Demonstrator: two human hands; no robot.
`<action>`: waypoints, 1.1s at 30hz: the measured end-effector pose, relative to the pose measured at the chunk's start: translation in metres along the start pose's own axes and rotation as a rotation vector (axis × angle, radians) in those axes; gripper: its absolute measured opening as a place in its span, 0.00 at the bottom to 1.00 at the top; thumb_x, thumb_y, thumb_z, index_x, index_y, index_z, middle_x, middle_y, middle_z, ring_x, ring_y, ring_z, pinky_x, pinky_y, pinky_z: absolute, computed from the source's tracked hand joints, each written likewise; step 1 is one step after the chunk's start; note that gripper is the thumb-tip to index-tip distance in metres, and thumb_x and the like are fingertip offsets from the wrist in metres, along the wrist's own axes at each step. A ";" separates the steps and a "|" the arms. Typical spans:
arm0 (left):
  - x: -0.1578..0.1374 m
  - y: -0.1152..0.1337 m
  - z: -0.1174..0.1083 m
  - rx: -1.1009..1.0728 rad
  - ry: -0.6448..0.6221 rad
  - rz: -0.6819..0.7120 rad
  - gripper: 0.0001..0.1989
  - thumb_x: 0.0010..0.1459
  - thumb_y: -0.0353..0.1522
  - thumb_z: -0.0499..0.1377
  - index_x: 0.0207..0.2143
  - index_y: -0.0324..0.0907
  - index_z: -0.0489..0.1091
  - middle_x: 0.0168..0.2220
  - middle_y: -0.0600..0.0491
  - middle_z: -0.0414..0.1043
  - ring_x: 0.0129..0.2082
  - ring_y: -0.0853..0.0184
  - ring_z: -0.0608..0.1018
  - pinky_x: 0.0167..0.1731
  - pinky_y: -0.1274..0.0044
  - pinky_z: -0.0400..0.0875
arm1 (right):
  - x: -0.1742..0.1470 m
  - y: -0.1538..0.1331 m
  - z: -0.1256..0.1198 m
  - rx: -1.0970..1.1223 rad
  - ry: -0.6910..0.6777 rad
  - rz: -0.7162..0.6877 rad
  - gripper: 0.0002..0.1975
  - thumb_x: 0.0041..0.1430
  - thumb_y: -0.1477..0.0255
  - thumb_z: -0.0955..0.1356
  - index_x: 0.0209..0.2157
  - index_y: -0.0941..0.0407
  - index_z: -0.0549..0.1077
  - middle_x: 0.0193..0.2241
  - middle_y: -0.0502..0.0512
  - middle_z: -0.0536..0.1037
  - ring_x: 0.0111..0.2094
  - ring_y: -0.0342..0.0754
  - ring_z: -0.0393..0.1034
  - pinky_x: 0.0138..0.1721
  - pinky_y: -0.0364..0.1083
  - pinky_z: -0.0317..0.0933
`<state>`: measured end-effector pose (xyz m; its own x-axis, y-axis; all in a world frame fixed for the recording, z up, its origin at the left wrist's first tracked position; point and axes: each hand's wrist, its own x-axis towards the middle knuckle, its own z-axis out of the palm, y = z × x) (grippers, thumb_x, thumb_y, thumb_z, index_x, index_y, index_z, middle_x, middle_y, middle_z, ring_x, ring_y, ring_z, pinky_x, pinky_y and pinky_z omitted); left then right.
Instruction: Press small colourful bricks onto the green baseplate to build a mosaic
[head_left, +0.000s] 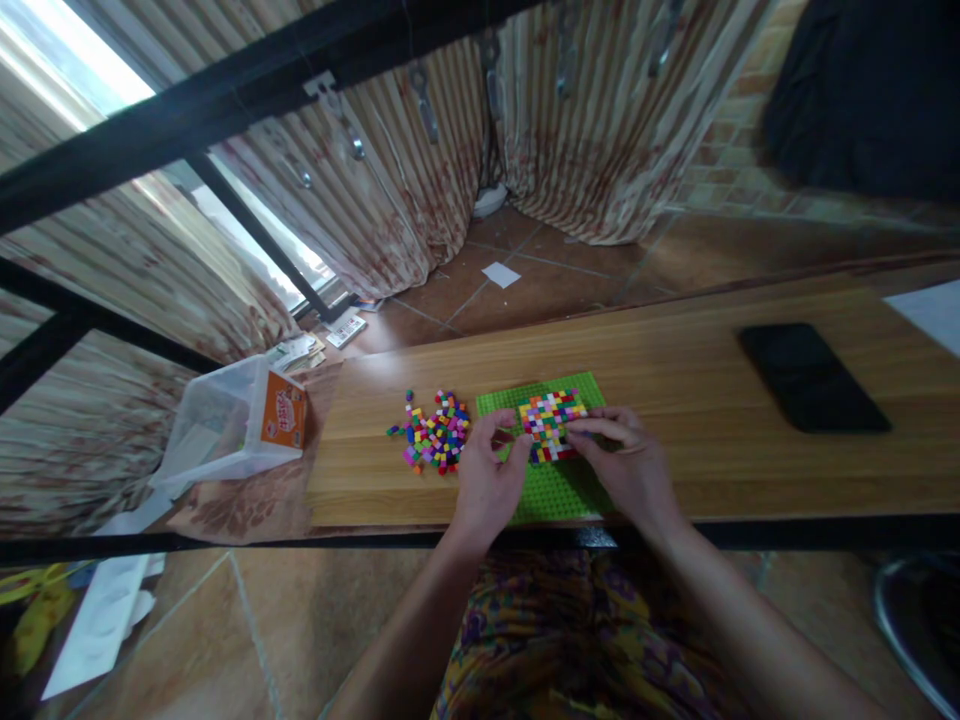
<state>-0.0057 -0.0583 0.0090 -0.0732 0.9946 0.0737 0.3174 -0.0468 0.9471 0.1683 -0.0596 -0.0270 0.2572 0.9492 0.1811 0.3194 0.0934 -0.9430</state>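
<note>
A green studded baseplate (pixel 562 492) lies on the wooden board, partly covered by my hands. A close-packed patch of small multicoloured building blocks (pixel 553 420) sits on its middle. My left hand (pixel 489 475) rests at the patch's left edge, thumb and forefinger apart, with nothing visible between them. On the right side, my right hand (pixel 630 462) reaches over the patch with thumb and forefinger pinched together at its edge; what they hold is too small to make out. Left of the baseplate lies a loose pile of coloured blocks (pixel 439 432), close to my left hand.
The wooden board (pixel 675 375) bears a black phone (pixel 814 378) to the right and white paper (pixel 934 312) at the far right corner. A clear plastic box (pixel 217 420) with an orange label stands beyond the left end. A black metal bar (pixel 247 95) crosses above.
</note>
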 end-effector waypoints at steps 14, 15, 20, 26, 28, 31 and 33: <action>0.001 0.005 0.034 0.228 0.040 0.150 0.27 0.55 0.28 0.61 0.58 0.41 0.60 0.58 0.42 0.65 0.60 0.55 0.68 0.62 0.60 0.62 | 0.001 -0.006 0.004 0.046 0.095 0.055 0.06 0.52 0.65 0.71 0.29 0.54 0.77 0.35 0.54 0.76 0.40 0.50 0.71 0.46 0.51 0.65; 0.002 0.004 0.037 0.223 0.039 0.150 0.27 0.55 0.28 0.60 0.58 0.41 0.60 0.58 0.41 0.64 0.60 0.55 0.67 0.62 0.60 0.62 | 0.001 -0.006 0.005 0.047 0.100 0.061 0.07 0.52 0.65 0.71 0.28 0.54 0.76 0.35 0.53 0.76 0.40 0.50 0.71 0.46 0.51 0.65; 0.001 0.003 0.049 0.204 0.072 0.155 0.26 0.55 0.26 0.58 0.57 0.42 0.61 0.57 0.42 0.64 0.61 0.55 0.66 0.62 0.60 0.62 | 0.003 -0.006 0.006 0.061 0.091 0.099 0.08 0.51 0.63 0.71 0.28 0.54 0.76 0.34 0.53 0.76 0.39 0.50 0.71 0.46 0.52 0.65; -0.001 0.004 0.060 0.227 0.165 0.131 0.26 0.54 0.24 0.57 0.56 0.42 0.62 0.57 0.42 0.64 0.61 0.55 0.66 0.63 0.60 0.61 | 0.004 -0.006 0.008 0.107 0.095 0.125 0.08 0.50 0.64 0.72 0.28 0.54 0.76 0.35 0.54 0.76 0.40 0.50 0.71 0.48 0.53 0.64; -0.001 0.004 0.062 0.239 0.185 0.132 0.26 0.54 0.24 0.57 0.56 0.42 0.61 0.57 0.42 0.63 0.61 0.55 0.65 0.63 0.60 0.61 | 0.005 -0.006 0.009 0.110 0.102 0.130 0.08 0.49 0.64 0.73 0.28 0.54 0.76 0.35 0.54 0.76 0.40 0.50 0.72 0.48 0.53 0.64; -0.001 0.003 0.064 0.248 0.195 0.141 0.27 0.54 0.24 0.57 0.57 0.41 0.61 0.58 0.41 0.63 0.61 0.54 0.65 0.63 0.60 0.60 | 0.005 -0.006 0.010 0.100 0.097 0.116 0.08 0.50 0.64 0.73 0.28 0.54 0.76 0.34 0.54 0.76 0.38 0.50 0.72 0.45 0.51 0.65; 0.000 0.003 0.064 0.241 0.200 0.132 0.27 0.53 0.24 0.58 0.57 0.41 0.62 0.58 0.41 0.63 0.60 0.54 0.65 0.63 0.60 0.61 | 0.005 -0.006 0.009 0.084 0.094 0.107 0.08 0.50 0.63 0.72 0.28 0.54 0.76 0.33 0.54 0.76 0.38 0.49 0.71 0.43 0.50 0.66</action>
<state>0.0561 -0.0526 -0.0085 -0.1929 0.9426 0.2726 0.5491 -0.1266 0.8261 0.1590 -0.0528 -0.0231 0.3714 0.9231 0.1001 0.2096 0.0217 -0.9775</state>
